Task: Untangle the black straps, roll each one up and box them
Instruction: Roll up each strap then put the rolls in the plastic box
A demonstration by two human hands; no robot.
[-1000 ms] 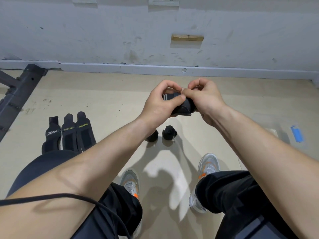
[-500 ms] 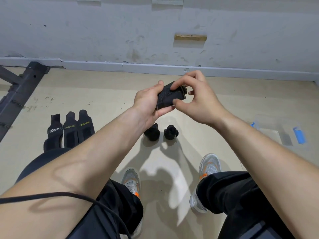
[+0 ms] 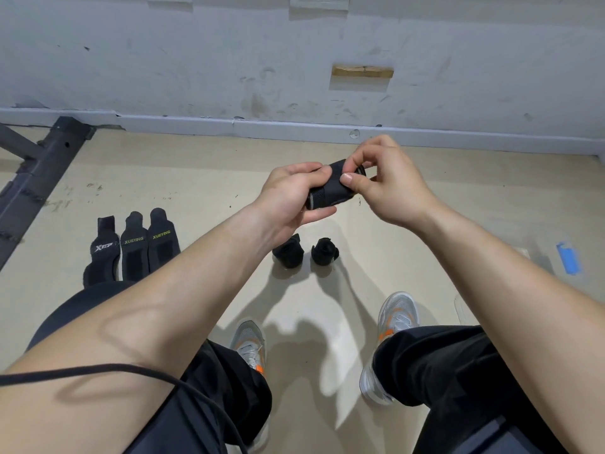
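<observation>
A rolled black strap [image 3: 329, 191] is held in the air above the floor. My left hand [image 3: 289, 199] wraps around its near end. My right hand [image 3: 386, 183] pinches its far end between thumb and fingers. Two more rolled black straps [image 3: 288, 255] [image 3: 324, 252] stand on the floor below my hands. Three flat black straps [image 3: 132, 249] with printed lettering lie side by side on the floor at the left. A clear box [image 3: 543, 257] with a blue clip [image 3: 569, 262] sits at the right, partly behind my right arm.
A grey wall with a skirting board [image 3: 294, 129] runs across the back. A dark metal frame [image 3: 36, 172] slants along the floor at the far left. My knees and two grey-orange shoes [image 3: 248, 342] are below. A black cable [image 3: 131, 371] crosses my left forearm.
The hands lifted the rolled strap up and away from me. The right hand shifted from gripping the middle of the roll to pinching its far end.
</observation>
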